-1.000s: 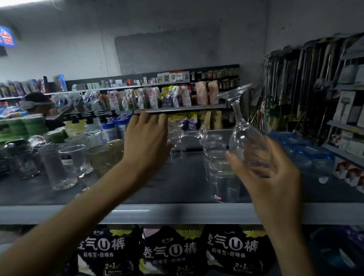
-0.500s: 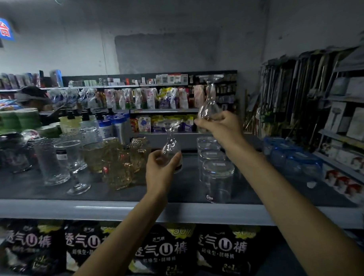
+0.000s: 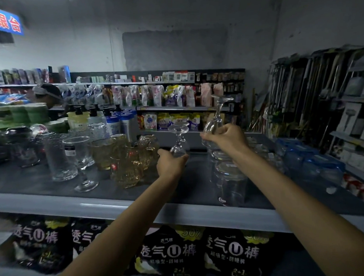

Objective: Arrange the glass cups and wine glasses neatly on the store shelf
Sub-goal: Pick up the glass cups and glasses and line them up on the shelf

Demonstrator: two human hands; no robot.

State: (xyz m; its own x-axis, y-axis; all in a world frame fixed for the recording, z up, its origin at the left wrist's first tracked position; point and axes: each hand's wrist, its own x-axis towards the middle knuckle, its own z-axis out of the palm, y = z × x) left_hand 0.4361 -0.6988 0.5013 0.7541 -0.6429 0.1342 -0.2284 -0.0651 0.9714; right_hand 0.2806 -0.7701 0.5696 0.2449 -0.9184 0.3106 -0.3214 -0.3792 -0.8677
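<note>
Glass, clear: two wine glasses, both upside down over the dark top shelf (image 3: 117, 208). The left hand (image 3: 170, 165) wraps its fingers round the bowl of the short wine glass (image 3: 178, 138), foot upward, low over the middle of the shelf and just right of the amber mugs (image 3: 128, 166); the hand hides the rim, so contact with the shelf cannot be told. The right hand (image 3: 226, 139) grasps the bowl of the tall wine glass (image 3: 214, 120), its stem tilted up and to the right, above a row of clear tumblers (image 3: 230, 181) that runs from the shelf's front edge toward the back. Whether the tumblers are stacked or merely close together is hard to make out. Left part of the shelf: clear cups (image 3: 60, 160) of several shapes, standing upright beside the amber mugs. Right part: blue packs (image 3: 309, 160) in wrapping, contents blurred. Lower shelf: black packs (image 3: 170, 254) with white lettering, partly hidden behind both forearms.
</note>
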